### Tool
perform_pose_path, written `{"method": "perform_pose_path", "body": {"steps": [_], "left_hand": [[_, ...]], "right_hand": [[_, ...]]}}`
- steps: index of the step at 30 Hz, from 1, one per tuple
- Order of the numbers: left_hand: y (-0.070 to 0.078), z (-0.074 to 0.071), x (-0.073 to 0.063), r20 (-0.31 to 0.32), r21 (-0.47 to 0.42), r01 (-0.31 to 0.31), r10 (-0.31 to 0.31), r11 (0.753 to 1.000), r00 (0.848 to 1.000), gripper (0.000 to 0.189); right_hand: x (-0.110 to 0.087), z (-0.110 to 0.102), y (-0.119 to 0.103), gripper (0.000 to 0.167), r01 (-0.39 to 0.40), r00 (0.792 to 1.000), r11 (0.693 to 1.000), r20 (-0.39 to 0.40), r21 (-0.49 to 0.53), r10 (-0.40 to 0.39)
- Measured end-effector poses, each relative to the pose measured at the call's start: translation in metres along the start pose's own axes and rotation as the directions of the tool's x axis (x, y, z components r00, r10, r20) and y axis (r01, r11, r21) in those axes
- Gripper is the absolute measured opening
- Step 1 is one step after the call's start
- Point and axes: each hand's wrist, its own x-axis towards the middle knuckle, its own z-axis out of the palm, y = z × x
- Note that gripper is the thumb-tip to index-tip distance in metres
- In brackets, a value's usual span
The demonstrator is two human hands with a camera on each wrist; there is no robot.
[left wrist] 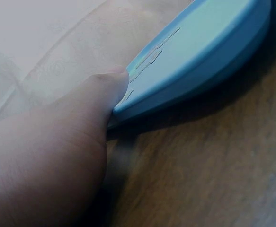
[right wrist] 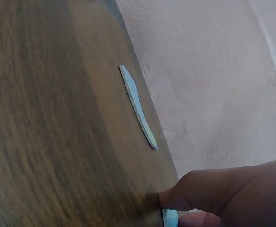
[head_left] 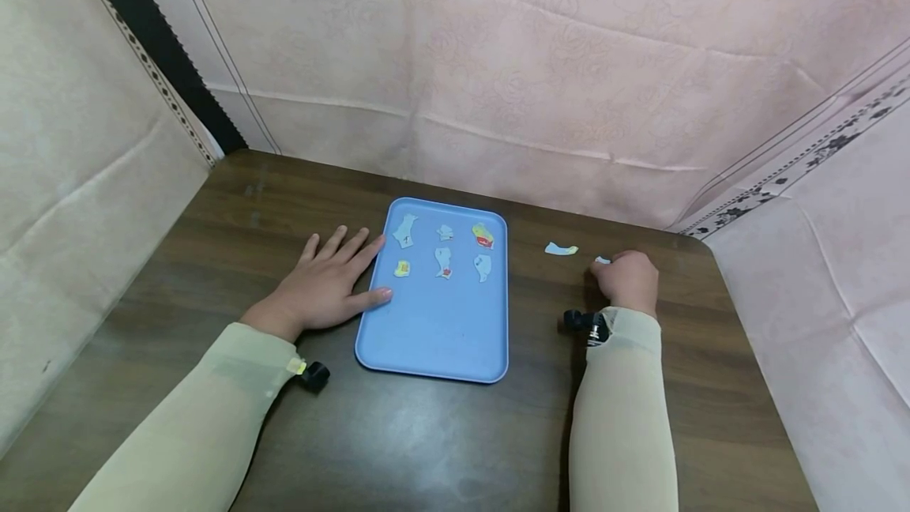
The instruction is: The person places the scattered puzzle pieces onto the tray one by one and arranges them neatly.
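A light blue tray (head_left: 435, 338) lies on the table with several small flat cut-out pieces on its far half, among them a yellow one (head_left: 402, 269) and a red-and-yellow one (head_left: 483, 235). My left hand (head_left: 316, 291) is spread flat beside the tray, its thumb over the left rim and its index fingertip at the edge. To the right of the tray, my right hand (head_left: 627, 281) has curled fingers and pinches a small pale blue cut-out piece (right wrist: 169, 218), mostly hidden by the fingers. Another pale blue piece with a yellow end (head_left: 562, 249) lies just left of that hand.
The brown wooden table (head_left: 355, 449) is bordered by pale patterned cloth (head_left: 512, 77) at the back and both sides. Small black cameras (head_left: 314, 377) sit at both wrists.
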Motion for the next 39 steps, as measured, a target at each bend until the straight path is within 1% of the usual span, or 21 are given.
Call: {"method": "perform_pose_path", "body": {"steps": [3, 5, 16, 19, 27, 30, 33, 39], "left_hand": [[0.0, -0.001, 0.0, 0.006, 0.0, -0.001, 0.001, 1.0, 1.0, 0.104], [0.001, -0.001, 0.0, 0.007, -0.002, -0.002, 0.002, 1.0, 1.0, 0.104], [0.0, -0.001, 0.0, 0.001, 0.003, -0.009, 0.009, 1.0, 1.0, 0.103], [0.001, -0.002, 0.0, 0.001, 0.003, -0.009, 0.009, 1.0, 1.0, 0.102], [0.001, -0.001, 0.0, -0.001, 0.0, -0.008, 0.008, 1.0, 1.0, 0.101], [0.001, -0.001, 0.001, 0.0, 0.003, -0.01, 0.01, 1.0, 1.0, 0.102], [0.001, -0.001, 0.001, 0.001, 0.006, -0.011, 0.011, 1.0, 1.0, 0.102], [0.001, -0.002, -0.001, -0.002, -0.001, -0.007, 0.007, 1.0, 1.0, 0.101]], "right_hand": [[-0.004, 0.0, -0.003, 0.047, 0.024, 1.0, 0.999, -0.015, -0.021, -0.025], [-0.009, -0.002, -0.006, 0.046, 0.033, 0.999, 0.999, -0.021, -0.016, -0.034], [-0.008, 0.0, -0.005, 0.041, 0.008, 0.999, 1.0, -0.041, 0.01, -0.007], [-0.009, 0.0, -0.005, 0.042, -0.006, 0.999, 1.0, -0.044, 0.028, 0.007], [-0.007, 0.002, -0.005, 0.047, -0.033, 0.998, 0.993, -0.051, 0.113, 0.039], [-0.005, 0.003, -0.006, 0.047, -0.021, 0.997, 0.991, -0.072, 0.129, 0.031], [-0.006, 0.002, -0.01, 0.045, 0.009, 0.995, 0.99, -0.098, 0.142, 0.005], [-0.015, -0.003, -0.026, 0.045, 0.046, 0.994, 0.984, -0.107, 0.172, -0.028]]}}
